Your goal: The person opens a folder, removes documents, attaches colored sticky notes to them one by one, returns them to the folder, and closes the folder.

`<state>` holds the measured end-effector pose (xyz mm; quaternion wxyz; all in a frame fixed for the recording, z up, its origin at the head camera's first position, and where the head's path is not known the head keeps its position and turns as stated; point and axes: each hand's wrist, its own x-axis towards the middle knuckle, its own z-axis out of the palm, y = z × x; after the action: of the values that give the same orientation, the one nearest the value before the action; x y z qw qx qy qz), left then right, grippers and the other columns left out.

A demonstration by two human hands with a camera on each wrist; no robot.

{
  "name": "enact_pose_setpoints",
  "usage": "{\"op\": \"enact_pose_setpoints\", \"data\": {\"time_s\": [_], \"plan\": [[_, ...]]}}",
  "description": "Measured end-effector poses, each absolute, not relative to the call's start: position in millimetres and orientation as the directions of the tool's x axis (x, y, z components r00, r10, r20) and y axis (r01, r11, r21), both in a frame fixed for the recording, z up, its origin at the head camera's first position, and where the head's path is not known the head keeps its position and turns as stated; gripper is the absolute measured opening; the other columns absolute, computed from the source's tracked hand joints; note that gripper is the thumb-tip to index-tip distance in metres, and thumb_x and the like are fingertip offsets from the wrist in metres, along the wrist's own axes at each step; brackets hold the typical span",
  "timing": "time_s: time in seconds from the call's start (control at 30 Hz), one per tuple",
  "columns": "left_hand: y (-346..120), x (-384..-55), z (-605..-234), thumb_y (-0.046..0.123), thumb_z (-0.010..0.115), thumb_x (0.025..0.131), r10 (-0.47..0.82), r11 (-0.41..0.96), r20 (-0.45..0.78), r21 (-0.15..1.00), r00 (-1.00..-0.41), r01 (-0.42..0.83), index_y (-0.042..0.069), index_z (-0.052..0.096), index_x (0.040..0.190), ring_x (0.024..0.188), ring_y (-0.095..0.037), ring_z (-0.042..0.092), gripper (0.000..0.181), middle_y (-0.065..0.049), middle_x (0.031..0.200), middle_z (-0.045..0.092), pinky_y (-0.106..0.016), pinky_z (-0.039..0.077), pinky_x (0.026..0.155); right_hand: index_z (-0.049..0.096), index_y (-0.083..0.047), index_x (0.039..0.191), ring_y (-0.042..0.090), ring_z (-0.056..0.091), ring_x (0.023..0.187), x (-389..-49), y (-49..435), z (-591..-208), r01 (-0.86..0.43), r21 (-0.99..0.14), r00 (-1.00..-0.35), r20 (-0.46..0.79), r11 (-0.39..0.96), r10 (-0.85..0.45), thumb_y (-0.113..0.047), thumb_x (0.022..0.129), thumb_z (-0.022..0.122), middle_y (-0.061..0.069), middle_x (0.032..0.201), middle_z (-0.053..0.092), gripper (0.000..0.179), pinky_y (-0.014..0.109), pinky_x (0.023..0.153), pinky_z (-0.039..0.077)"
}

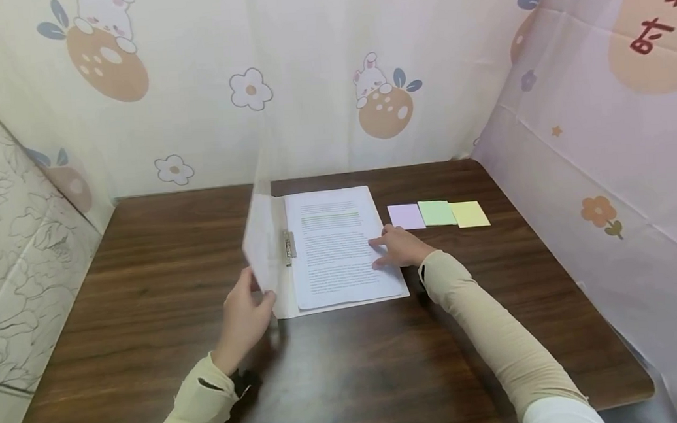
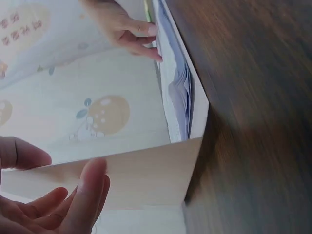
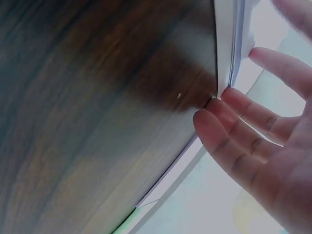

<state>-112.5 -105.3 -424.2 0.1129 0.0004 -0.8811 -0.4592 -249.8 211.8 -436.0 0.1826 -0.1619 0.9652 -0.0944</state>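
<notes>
left hand [image 1: 244, 319] pinching raised folder cover [image 1: 261, 236], right hand [image 1: 402, 246] loosely spread at papers [image 1: 336, 247], left-wrist cam alone catching wavy page edges [image 2: 185, 100]

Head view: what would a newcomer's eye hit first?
Probably the open folder near the middle of the dark table, the left hand holding its pale cover raised, the right hand at the right edge of the printed pages. Next, the purple, green and yellow sticky notes in a row just right of the folder.

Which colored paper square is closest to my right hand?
The purple square, leftmost of the three; the green square and yellow square lie farther from your right hand.
</notes>
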Motion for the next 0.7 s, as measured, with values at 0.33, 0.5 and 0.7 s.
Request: {"op": "enact_pose_setpoints", "data": {"time_s": [0.33, 0.5, 0.7], "plan": [[-131, -110, -409, 0.016, 0.055, 0.098, -0.267, 0.436, 0.156, 0.900, -0.951, 0.025, -0.005, 0.059, 0.116, 0.093, -0.031, 0.067, 0.028, -0.026, 0.106, 0.068, -0.012, 0.047, 0.065, 0.062, -0.017, 0.132, 0.031, 0.050, 0.106, -249, 211, -447, -0.254, -0.266, -0.908, -0.265, 0.930, -0.324, -0.036, 0.079, 0.080, 0.018, 0.123, 0.053, 0.059, 0.045, 0.088, 0.046], [-147, -114, -398, 0.018, 0.056, 0.097, -0.390, 0.412, 0.232, 0.909, -0.891, 0.056, -0.008, 0.060, 0.117, 0.092, -0.007, 0.061, 0.032, -0.025, 0.112, 0.067, -0.004, 0.042, 0.071, 0.060, -0.017, 0.133, 0.032, 0.049, 0.108, -248, 211, -448, -0.250, -0.257, -0.915, -0.254, 0.934, -0.315, -0.036, 0.079, 0.080, 0.019, 0.125, 0.052, 0.060, 0.046, 0.090, 0.046], [-169, -117, -391, 0.015, 0.057, 0.095, -0.515, 0.327, 0.271, 0.939, -0.813, 0.106, -0.007, 0.056, 0.123, 0.087, 0.005, 0.055, 0.035, -0.004, 0.105, 0.063, -0.009, 0.043, 0.074, 0.051, -0.017, 0.140, 0.034, 0.044, 0.114, -249, 209, -443, -0.245, -0.253, -0.897, -0.306, 0.936, -0.318, -0.036, 0.085, 0.074, 0.019, 0.132, 0.045, 0.063, 0.049, 0.093, 0.045]]}}
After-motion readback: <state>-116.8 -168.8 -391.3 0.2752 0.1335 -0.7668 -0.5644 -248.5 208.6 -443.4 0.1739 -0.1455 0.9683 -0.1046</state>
